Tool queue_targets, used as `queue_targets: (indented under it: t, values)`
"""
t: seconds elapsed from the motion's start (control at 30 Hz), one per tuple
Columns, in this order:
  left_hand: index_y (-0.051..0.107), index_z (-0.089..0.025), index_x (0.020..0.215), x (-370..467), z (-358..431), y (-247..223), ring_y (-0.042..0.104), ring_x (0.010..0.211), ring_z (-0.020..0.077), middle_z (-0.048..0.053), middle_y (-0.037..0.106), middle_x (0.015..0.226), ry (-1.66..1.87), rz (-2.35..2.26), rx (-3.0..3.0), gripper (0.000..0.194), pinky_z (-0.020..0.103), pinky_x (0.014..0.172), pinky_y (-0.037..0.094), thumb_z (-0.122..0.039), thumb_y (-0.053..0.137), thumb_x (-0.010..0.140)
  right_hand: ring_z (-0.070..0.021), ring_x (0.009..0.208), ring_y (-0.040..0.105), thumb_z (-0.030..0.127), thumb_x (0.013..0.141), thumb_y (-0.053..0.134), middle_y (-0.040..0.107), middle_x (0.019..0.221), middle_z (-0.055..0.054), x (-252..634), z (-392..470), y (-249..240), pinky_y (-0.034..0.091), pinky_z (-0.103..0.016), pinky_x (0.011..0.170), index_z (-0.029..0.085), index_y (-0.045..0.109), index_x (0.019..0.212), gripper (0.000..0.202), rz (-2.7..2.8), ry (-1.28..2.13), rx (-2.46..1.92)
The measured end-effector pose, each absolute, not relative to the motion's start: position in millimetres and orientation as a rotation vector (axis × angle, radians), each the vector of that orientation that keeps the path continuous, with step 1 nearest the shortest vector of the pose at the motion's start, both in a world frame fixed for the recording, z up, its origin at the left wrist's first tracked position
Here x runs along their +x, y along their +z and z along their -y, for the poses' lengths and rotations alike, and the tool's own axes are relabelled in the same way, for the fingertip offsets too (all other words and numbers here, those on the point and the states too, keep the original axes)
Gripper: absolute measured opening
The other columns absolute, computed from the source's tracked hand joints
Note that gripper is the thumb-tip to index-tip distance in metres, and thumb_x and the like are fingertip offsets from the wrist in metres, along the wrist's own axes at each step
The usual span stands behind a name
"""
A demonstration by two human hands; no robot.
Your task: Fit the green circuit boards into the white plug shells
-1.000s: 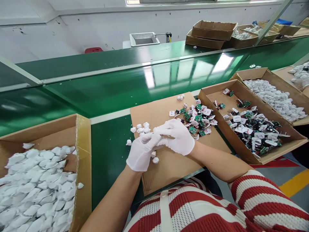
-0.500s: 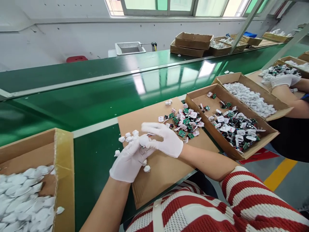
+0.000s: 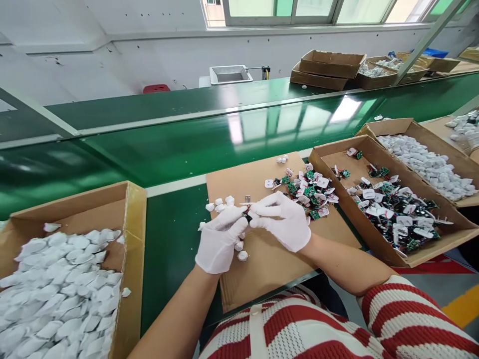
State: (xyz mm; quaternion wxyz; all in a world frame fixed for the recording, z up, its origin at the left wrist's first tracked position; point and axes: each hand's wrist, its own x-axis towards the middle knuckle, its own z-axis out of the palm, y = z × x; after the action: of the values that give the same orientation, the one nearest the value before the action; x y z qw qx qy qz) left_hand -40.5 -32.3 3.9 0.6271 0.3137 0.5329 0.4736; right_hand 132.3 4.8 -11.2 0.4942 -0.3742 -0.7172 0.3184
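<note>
White gloves cover both of my hands, which meet above a cardboard sheet (image 3: 262, 269). Between their fingertips is a small wired assembly (image 3: 247, 213) with a dark part and a metal prong piece. My left hand (image 3: 221, 239) pinches it from the left, my right hand (image 3: 282, 219) from the right. Small white rounded pieces (image 3: 243, 256) lie beside and below my left hand, partly hidden by it. A pile of green circuit boards with white plates and wires (image 3: 309, 190) sits on the sheet beyond my right hand.
At the left is a cardboard box (image 3: 134, 259) of white pieces. On the right stand a box of wired boards (image 3: 426, 257) and a box of white pieces (image 3: 415, 130). Stacked boxes (image 3: 329, 65) rest behind the green bench surface (image 3: 179, 144). A gloved hand shows partly at the far right edge.
The view has swung left. The white rounded piece at my left fingertips no longer shows there; the wired assembly is now visible, and my right fingers have closed in on it.
</note>
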Motion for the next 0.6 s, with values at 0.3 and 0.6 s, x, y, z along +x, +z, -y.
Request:
queue_targets:
  t: [0.3, 0.6]
  values:
    - [0.075, -0.017, 0.119, -50.2, 32.4, 7.4, 0.054, 0.044, 0.0108, 0.000, 0.063, 0.065, 1.026, -1.191, 0.803, 0.064, 0.023, 0.037, 0.047, -0.052, 0.086, 0.067, -0.0182, 0.076, 0.066, 0.047, 0.089, 0.072, 0.072, 0.081, -0.003, 130.4, -6.1, -3.2, 0.056, -0.031, 0.074, 0.023, 0.081, 0.094, 0.026, 1.892, 0.795, -0.754]
    - [0.080, -0.018, 0.098, -52.1, 29.1, 15.1, 0.056, 0.053, 0.0136, 0.004, 0.063, 0.071, 0.900, -0.943, 0.788, 0.043, 0.024, 0.038, 0.050, -0.051, 0.083, 0.071, -0.0234, 0.108, 0.055, 0.056, 0.082, 0.075, 0.056, 0.123, -0.007, 141.2, -9.9, 5.6, 0.051, -0.046, 0.101, 0.035, 0.078, 0.114, 0.038, 2.114, 0.428, -0.765]
